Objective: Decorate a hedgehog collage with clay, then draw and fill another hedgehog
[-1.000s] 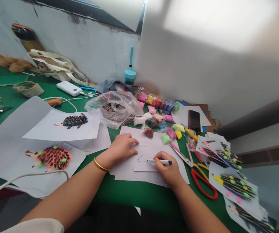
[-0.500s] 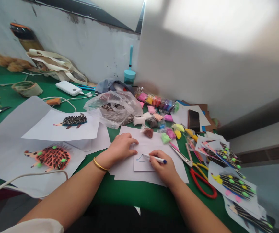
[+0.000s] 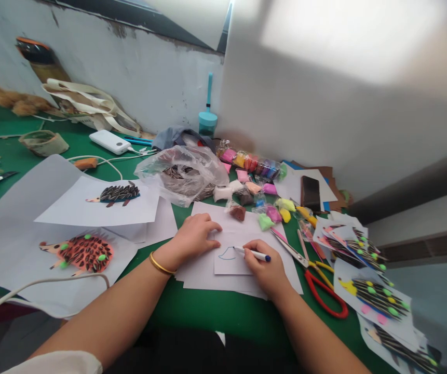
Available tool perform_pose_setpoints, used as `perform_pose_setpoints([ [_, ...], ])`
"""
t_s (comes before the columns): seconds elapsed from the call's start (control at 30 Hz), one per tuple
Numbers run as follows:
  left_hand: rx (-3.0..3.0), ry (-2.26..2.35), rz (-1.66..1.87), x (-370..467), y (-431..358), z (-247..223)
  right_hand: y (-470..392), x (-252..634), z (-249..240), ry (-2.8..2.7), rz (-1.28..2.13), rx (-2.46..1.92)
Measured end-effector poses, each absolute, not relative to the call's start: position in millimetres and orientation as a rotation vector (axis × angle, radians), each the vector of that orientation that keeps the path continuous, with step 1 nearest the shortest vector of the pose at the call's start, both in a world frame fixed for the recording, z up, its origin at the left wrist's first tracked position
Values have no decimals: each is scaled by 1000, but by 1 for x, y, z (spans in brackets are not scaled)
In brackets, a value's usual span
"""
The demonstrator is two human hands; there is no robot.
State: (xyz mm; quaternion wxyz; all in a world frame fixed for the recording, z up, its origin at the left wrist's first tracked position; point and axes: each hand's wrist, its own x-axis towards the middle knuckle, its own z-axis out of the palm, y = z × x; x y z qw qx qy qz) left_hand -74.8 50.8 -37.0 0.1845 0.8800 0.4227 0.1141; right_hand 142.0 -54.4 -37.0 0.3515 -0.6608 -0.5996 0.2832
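My right hand (image 3: 265, 267) is closed around a white marker (image 3: 252, 253) with a dark blue cap end. The marker's tip touches a small white paper (image 3: 233, 266), at the upper right end of a curved blue outline (image 3: 226, 254). My left hand (image 3: 198, 236), with a gold bangle on the wrist, rests with fingers apart at the left edge of the small paper. Thumb and forefinger are spread, and nothing is between them. Larger white sheets (image 3: 203, 280) lie beneath the small paper on the green table (image 3: 192, 317).
Red-handled scissors (image 3: 324, 296) lie to the right, beside stacked hedgehog pictures (image 3: 379, 298). Behind the paper are bagged colored clay (image 3: 265, 221) and a plastic bag of striped seeds (image 3: 180, 174). More hedgehog pictures (image 3: 79, 252) lie at left, crossed by a white cable (image 3: 52, 280).
My right hand and the marker have shifted slightly right. The blue line now has a short added stroke at its upper right. My left hand has stayed in place.
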Motion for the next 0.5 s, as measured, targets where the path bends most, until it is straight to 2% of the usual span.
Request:
perform_pose_setpoints([
  [0.5,2479,1193,322,-75,50,-36,-56,143,-33,-1579,704,-1719],
])
